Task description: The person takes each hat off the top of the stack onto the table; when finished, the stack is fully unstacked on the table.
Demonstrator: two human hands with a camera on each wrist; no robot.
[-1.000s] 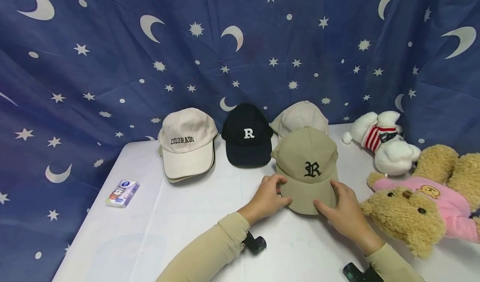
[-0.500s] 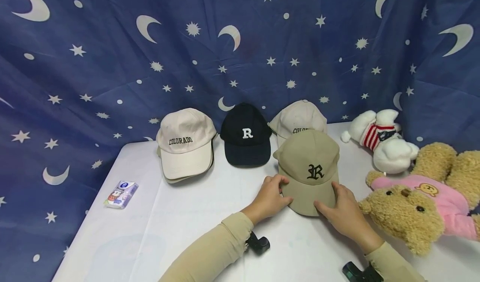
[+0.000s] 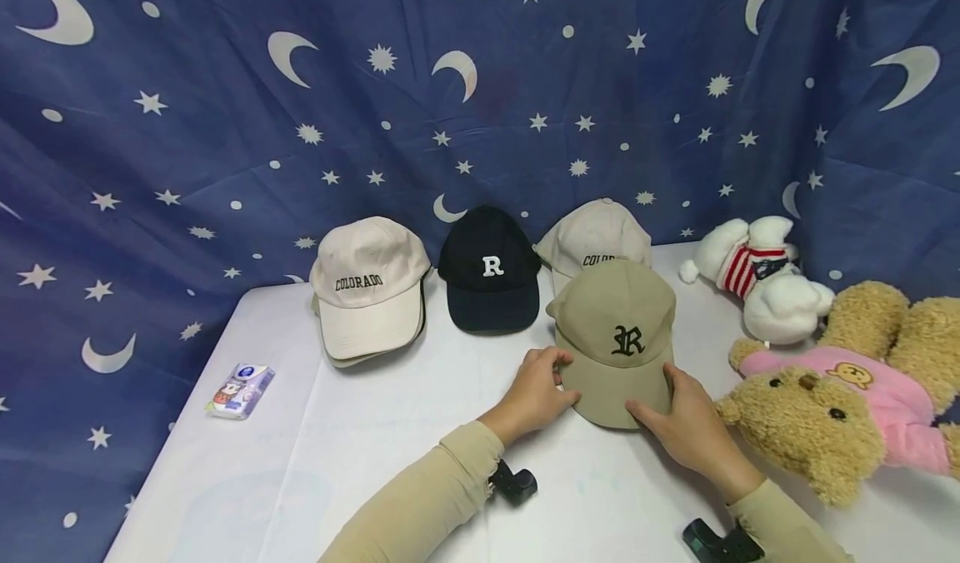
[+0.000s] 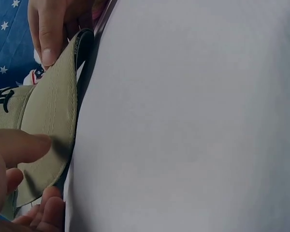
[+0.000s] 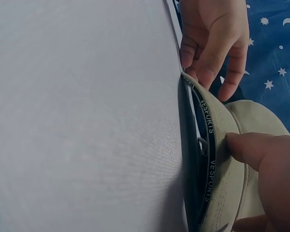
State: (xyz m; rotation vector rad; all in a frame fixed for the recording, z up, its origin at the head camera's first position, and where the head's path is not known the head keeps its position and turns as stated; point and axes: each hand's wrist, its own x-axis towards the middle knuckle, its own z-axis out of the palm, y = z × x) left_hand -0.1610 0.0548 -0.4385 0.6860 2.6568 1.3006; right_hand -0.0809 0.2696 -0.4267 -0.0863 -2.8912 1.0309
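Note:
A khaki baseball cap (image 3: 618, 321) with a dark gothic R lies at the right of the middle of the table in the head view, its brim toward me. My left hand (image 3: 531, 392) grips the brim's left side, thumb on top and fingers beneath, as the left wrist view shows. On the other side, my right hand (image 3: 693, 425) holds the brim with its thumb on the upper face. Under the brim, the right wrist view shows a dark edge tape (image 5: 210, 164) with white lettering. A light COLORADO cap (image 3: 596, 234) stands behind, partly hidden by the khaki one.
A black cap (image 3: 491, 271) with a white R and a stack of caps topped by a cream COLORADO cap (image 3: 371, 284) stand to the left. Farther left lies a tissue pack (image 3: 240, 391). A white plush toy (image 3: 780, 301) and a teddy bear (image 3: 813, 430) lie right.
The khaki cap has tilted and shifted slightly, so lettering on the cap behind now shows. Both hands keep their hold on the brim. The head view has drifted a little.

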